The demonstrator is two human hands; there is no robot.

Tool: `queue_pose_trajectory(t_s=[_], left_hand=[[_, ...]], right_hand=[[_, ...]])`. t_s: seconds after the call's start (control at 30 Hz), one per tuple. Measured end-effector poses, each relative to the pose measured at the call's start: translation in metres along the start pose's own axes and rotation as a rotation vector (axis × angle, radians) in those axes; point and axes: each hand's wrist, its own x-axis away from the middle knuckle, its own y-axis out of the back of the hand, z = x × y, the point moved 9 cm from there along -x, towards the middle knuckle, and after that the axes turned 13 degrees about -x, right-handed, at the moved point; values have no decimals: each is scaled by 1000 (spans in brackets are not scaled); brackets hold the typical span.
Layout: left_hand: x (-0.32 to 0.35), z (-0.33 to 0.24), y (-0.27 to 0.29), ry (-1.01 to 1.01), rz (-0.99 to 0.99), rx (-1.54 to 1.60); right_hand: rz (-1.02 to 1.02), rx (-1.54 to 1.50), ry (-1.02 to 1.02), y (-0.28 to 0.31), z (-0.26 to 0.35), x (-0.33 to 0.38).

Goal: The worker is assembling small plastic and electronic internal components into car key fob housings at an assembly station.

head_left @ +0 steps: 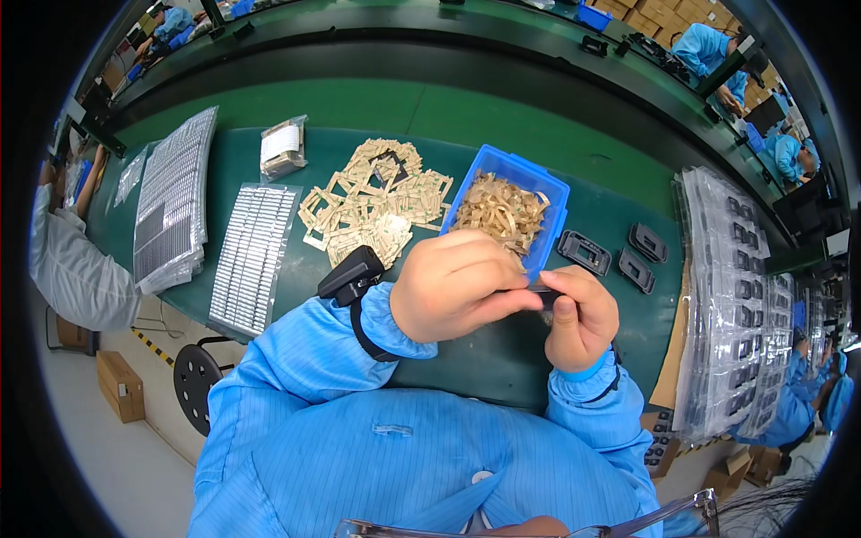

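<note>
My left hand (459,289) and my right hand (583,318) meet in front of the blue bin, both closed at the fingertips on a small black plastic part (543,295). Most of that part is hidden by my fingers. Tan, curled paper strips (502,215) fill the blue bin (558,194) just beyond my hands. To the right of the bin lie black plastic frames: one (584,252) near my right hand, another (647,242) farther right, and a third (636,271) below it. Left of the bin spreads a pile of tan frame-shaped adhesive pieces (381,202).
Clear trays of black parts (731,305) are stacked along the table's right end. On the left lie sheets of small silvery strips (254,255), a thicker sheet stack (175,197) and a bagged bundle (282,148). A person's pale sleeve (85,260) is at far left; a stool (197,386) stands nearby.
</note>
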Motion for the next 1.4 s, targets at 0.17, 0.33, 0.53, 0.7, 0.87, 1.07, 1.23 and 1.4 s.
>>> queue_pose_trajectory(t_s=[0.17,0.33,0.53,0.7,0.87,1.07,1.23,1.4], left_hand=[[3,7,-19,129,147,54],[23,29,-30,541,171,357],[25,43,-29,726,-102,785],[32,47,-36,726,87,624],[41,60,-44,907,198,748],[34,57,-44,857,116,759],[24,51,-20,690,-13,413],[-3,23,11,237,-76,-203]], right_hand=[[-95,-39,-101,4,-15,4],[-83,-251,-218,1,-34,10],[-253,-420,-459,-3,-42,10],[-299,-260,-443,10,-41,9],[-277,-290,-465,10,-41,9],[-312,-318,-487,15,-48,10],[-279,-358,-500,10,-49,12],[-157,-529,-413,-5,-42,10]])
